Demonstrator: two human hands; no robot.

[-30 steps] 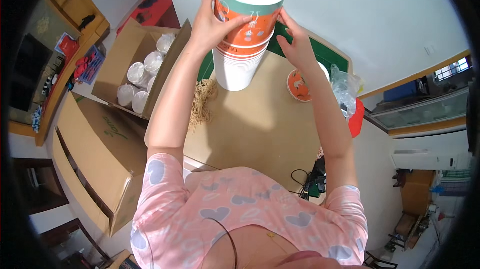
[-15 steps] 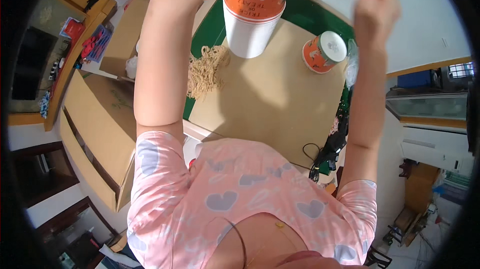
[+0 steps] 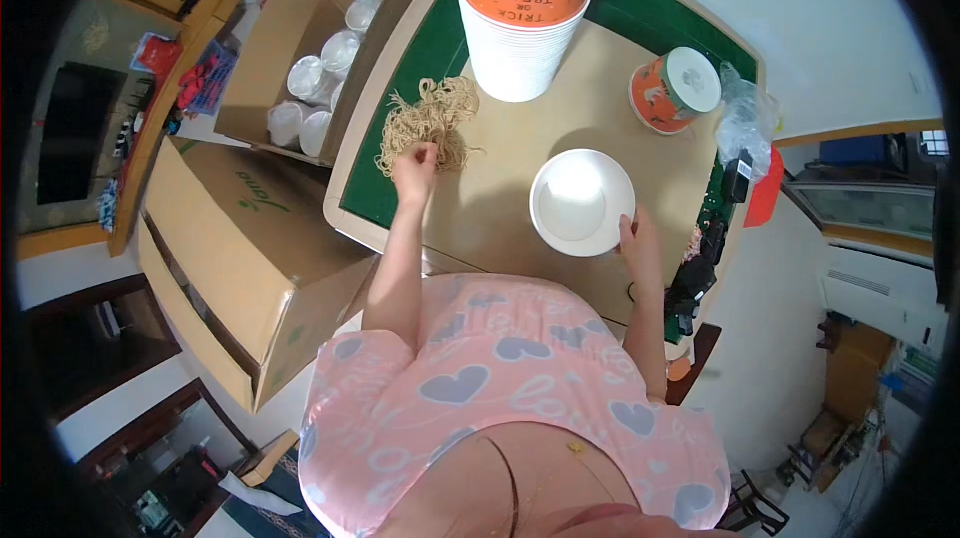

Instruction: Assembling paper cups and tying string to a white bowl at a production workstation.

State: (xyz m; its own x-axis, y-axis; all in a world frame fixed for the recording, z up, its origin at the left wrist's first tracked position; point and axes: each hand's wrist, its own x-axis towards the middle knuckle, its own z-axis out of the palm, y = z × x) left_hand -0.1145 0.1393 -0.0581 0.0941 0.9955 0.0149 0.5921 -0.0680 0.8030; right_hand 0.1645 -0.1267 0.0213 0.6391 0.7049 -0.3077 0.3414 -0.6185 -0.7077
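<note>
A white-lined paper bucket (image 3: 570,206) stands on the brown board in front of me, its round opening facing up. My right hand (image 3: 638,243) grips its right rim, thumb at the edge. At the left lies a tangled heap of beige twine pieces (image 3: 432,108). My left hand (image 3: 415,170) is at the near edge of that heap, fingers pinched together on the twine; how many pieces they hold is hidden. Beyond stands a tall stack of nested paper buckets (image 3: 520,48), the top one upside down and orange and green with a white ghost.
A smaller orange-and-green bucket (image 3: 675,90) stands upside down at the back right beside a clear plastic bag (image 3: 748,108). Black cables and adapters (image 3: 690,278) line the table's right edge. An open cardboard box (image 3: 255,68) with several wrapped white cups is at the left.
Both hands have come down from the far stack. My right hand now holds a bucket on the board, and my left has reached the twine heap.
</note>
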